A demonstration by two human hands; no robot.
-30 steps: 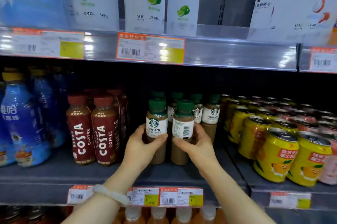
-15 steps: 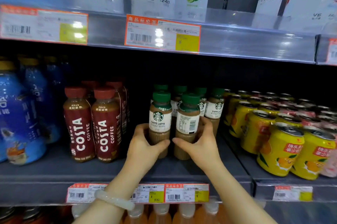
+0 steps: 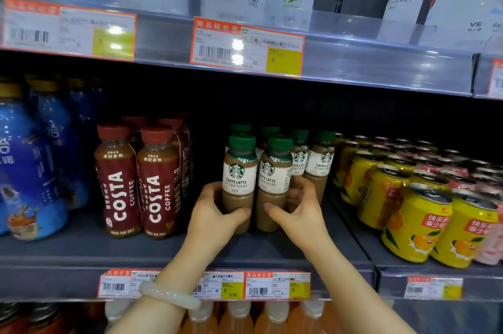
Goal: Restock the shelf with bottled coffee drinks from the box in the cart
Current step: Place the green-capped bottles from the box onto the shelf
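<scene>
While both hands grip low on the two front latte bottles [image 3: 254, 184], the right-hand one has been turned since a moment ago, so its logo now faces out instead of its barcode. The left hand [image 3: 215, 214] curls round one, the right hand [image 3: 299, 211] round the other, on the shelf [image 3: 81, 249] right of the Costa bottles [image 3: 138, 181]. Fronting is probably nearly done.

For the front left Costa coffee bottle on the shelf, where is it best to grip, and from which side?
Grip the front left Costa bottle around its labelled body, coming from the open shelf front. It stands upright, another Costa bottle stands close on its right, and its left side looks free for fingers.
</scene>
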